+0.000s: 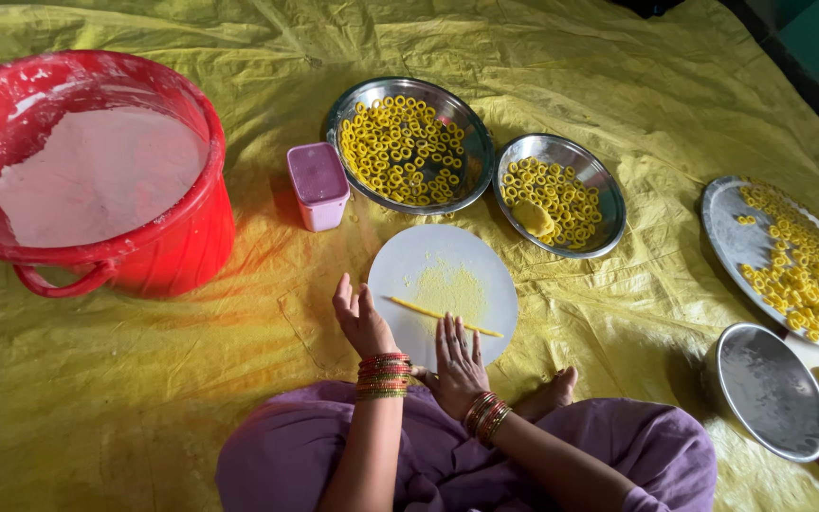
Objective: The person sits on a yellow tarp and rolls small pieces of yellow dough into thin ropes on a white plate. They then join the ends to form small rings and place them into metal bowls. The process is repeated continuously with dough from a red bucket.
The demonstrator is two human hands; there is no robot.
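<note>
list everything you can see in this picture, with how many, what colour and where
red tub: one, red, far left, filled with white flour
small lidded box: one, pink, between the tub and the plates
steel plates of dough rings: three, silver with yellow rings, two at the top centre, one at the right edge
dough lump: one, yellow, in the middle plate
empty steel plate: one, silver, lower right
round board: one, white, centre
dough strip: one, yellow, thin, lying across the board
yellow sheet: one, covers the floor
bangles: red and gold, on both wrists
left hand: at the strip's left end
right hand: flat on the board's near edge
</note>
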